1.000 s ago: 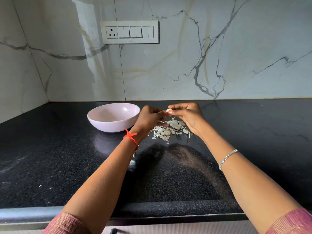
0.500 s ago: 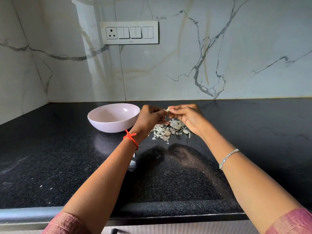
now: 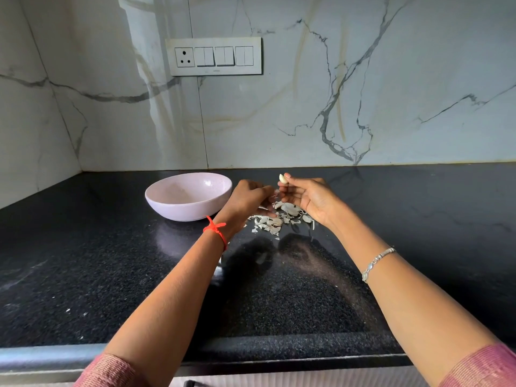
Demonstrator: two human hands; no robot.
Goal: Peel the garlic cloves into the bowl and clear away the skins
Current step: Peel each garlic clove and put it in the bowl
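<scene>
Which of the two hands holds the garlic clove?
The right hand, the one with the silver bracelet, pinches the clove. The left hand, with the red thread, shows none.

The two hands, joined on the garlic clove (image 3: 282,178) a second ago, have been drawn apart. The clove has been left to the right hand (image 3: 309,199) alone, pinched at the fingertips and raised slightly. The left hand (image 3: 246,199) has been pulled back and lowered towards the skins (image 3: 275,222), its fingers blurred.
</scene>
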